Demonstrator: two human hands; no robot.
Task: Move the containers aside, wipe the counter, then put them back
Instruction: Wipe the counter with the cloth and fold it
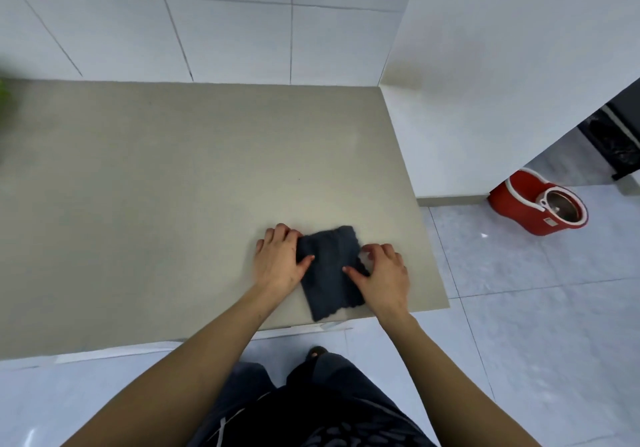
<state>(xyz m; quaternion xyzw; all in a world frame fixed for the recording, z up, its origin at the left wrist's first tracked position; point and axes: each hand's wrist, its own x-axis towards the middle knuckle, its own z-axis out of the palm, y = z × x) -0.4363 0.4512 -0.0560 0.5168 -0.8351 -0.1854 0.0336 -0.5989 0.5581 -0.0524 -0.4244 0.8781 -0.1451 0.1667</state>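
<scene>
We held the folded dark grey cloth (329, 271) flat near the beige stone counter's (173, 176) front right corner, left hand (278, 261) and right hand (382, 273) pinching its side edges. Wiping seemed underway; no containers showed, so next we needed sweeping strokes.

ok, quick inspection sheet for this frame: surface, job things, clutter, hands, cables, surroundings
surface: beige counter, mostly bare; runs to a tiled wall at the back.
job's things: dark cloth lies folded flat near the front right corner; no containers in view.
clutter: blurred green thing at the left edge, too blurred to identify.
hands: left hand holds the cloth's left edge, thumb on top; right hand holds the right edge, thumb on top.
cables: nothing seen.
surroundings: red mop bucket on the pale tiled floor to the right; white partition right of the counter.
</scene>
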